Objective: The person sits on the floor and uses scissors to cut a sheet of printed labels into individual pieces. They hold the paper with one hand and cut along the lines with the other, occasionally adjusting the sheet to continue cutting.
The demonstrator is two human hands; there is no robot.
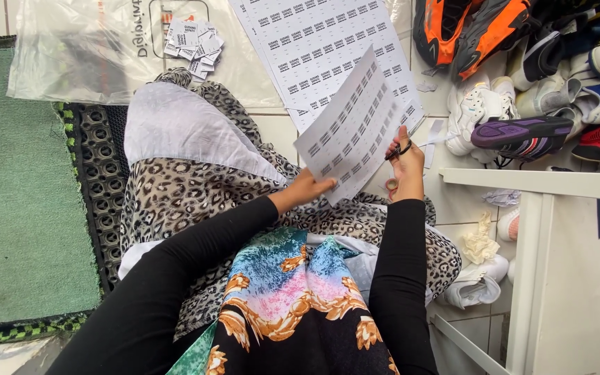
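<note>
Head view looks down at my lap as I sit on a pale tiled floor (453, 201). My left hand (308, 187) grips the near edge of a printed sheet of paper (355, 128), fingers closed on it, holding it tilted up over my knees. My right hand (405, 163) is closed around a pair of scissors (401, 149), whose blades meet the right edge of that sheet. A larger printed sheet (314, 42) lies flat on the floor just beyond, partly under the one I hold. Far left of it, a small heap of cut paper slips (192, 45) rests on a clear plastic bag (78, 55). A leopard-print cloth (189, 187) covers my legs, with a white cloth (175, 125) over one knee. To the left lie a green mat (15, 194) and a black rubber mat (102, 180). Far right, a pile of sports shoes (536, 76) crowds the floor, and a white rack (543, 229) stands near right.
</note>
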